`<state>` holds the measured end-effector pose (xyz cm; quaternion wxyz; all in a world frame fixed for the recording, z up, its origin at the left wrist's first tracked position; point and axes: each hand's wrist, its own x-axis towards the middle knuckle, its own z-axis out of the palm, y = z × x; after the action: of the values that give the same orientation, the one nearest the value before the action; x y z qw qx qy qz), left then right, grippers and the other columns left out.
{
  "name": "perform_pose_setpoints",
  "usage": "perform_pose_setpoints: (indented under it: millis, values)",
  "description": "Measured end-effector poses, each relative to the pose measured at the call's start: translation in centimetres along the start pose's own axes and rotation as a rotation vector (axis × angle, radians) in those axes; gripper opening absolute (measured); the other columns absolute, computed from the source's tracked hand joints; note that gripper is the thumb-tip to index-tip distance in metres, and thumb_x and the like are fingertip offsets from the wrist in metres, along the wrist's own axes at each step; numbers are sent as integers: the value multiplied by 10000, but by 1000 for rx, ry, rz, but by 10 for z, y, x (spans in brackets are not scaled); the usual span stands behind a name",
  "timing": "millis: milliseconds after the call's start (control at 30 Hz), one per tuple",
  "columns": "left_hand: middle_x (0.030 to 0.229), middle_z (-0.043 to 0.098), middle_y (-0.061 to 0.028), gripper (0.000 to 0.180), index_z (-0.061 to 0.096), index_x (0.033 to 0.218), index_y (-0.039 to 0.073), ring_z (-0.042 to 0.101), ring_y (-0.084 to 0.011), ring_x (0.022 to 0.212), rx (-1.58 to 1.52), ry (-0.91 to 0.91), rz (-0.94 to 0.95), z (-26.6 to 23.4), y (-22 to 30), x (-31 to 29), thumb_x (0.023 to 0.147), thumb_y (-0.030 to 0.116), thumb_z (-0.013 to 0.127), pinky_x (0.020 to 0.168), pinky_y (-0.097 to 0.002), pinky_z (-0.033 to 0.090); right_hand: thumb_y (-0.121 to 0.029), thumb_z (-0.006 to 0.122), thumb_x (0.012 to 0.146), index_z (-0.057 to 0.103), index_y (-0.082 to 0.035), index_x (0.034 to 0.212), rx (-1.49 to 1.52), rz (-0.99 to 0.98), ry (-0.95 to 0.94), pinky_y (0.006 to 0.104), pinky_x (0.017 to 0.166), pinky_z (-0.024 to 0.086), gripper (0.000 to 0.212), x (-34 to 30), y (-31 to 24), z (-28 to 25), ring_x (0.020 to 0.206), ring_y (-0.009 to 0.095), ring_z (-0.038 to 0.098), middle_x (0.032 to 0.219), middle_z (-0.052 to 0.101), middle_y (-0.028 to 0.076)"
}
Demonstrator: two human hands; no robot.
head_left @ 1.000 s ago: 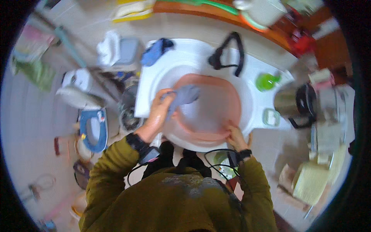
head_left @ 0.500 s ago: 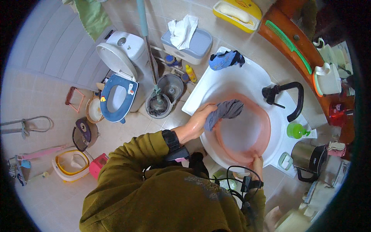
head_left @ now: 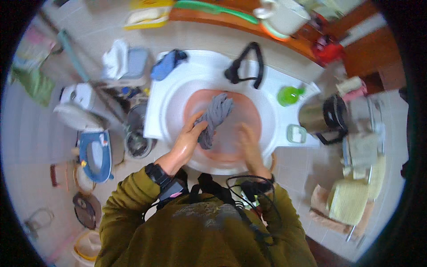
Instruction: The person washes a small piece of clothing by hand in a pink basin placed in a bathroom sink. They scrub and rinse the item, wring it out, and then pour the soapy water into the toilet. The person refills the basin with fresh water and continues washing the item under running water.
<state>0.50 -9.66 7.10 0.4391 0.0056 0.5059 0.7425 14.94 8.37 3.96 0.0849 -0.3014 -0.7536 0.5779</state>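
Observation:
My left hand (head_left: 188, 139) is closed on a bunched, wet-looking grey cloth (head_left: 218, 113) and holds it over a pink basin (head_left: 253, 111). The basin sits in the white sink (head_left: 171, 104), with cloudy water in it. Over the basin's near right side is my right hand (head_left: 250, 149), smeared by motion, so its fingers cannot be made out. It appears apart from the cloth. A black faucet (head_left: 242, 73) stands at the sink's back edge.
A blue and black cloth (head_left: 167, 66) lies on the sink's back left corner. Along the right side are a green bottle (head_left: 289, 95), a soap dish (head_left: 296, 133) and a steel kettle (head_left: 318, 116). A mop bucket (head_left: 138, 142) and toilet (head_left: 95, 151) stand left.
The view has turned to the right. My right hand has left the basin's rim and is over the basin. The grey cloth, still in my left hand, is now farther over the basin.

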Motion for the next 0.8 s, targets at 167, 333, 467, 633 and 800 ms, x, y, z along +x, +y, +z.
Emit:
perform_pose_setpoints:
  millis: [167, 333, 467, 633, 800]
  values:
    - [1432, 479, -127, 585, 351, 1516, 16, 485, -166, 1242, 430, -204, 77, 48, -21, 10, 964, 59, 539, 1047, -274, 385, -207, 636, 956, 432, -22, 1377, 711, 310, -64, 336, 897, 511, 503, 8, -21, 12, 1065, 170, 583, 1161, 597, 67]
    - [1381, 537, -133, 541, 401, 1484, 24, 517, -164, 1230, 615, -388, 136, 74, -26, 17, 971, 96, 562, 1016, -296, 427, -157, 661, 929, 484, 0, 1316, 790, 42, 161, 326, 881, 516, 454, 6, -28, -31, 1013, 156, 604, 1161, 603, 77]
    - [1326, 598, -120, 456, 479, 1426, 18, 557, -178, 1211, 614, -563, 101, 80, -33, 27, 984, 99, 554, 1019, -319, 440, -134, 658, 919, 508, -4, 1296, 740, 113, 217, 328, 860, 521, 426, 2, -8, -106, 977, 165, 618, 1132, 627, 89]
    - [1186, 660, -83, 333, 571, 1314, 35, 617, -164, 1092, 561, -271, -29, 31, -38, 30, 1013, 174, 534, 945, -307, 479, -190, 702, 863, 491, -3, 1309, -180, -86, 474, 377, 866, 515, 527, 16, 34, -224, 1012, 255, 641, 1109, 655, 187]
    - [1100, 679, -54, 270, 608, 1240, 37, 620, -115, 1004, 555, -28, -167, -28, -41, 18, 1028, 177, 514, 880, -268, 492, -189, 719, 813, 432, -24, 1392, -852, 13, 487, 497, 915, 495, 666, 23, 82, -275, 1079, 418, 612, 1174, 625, 265]
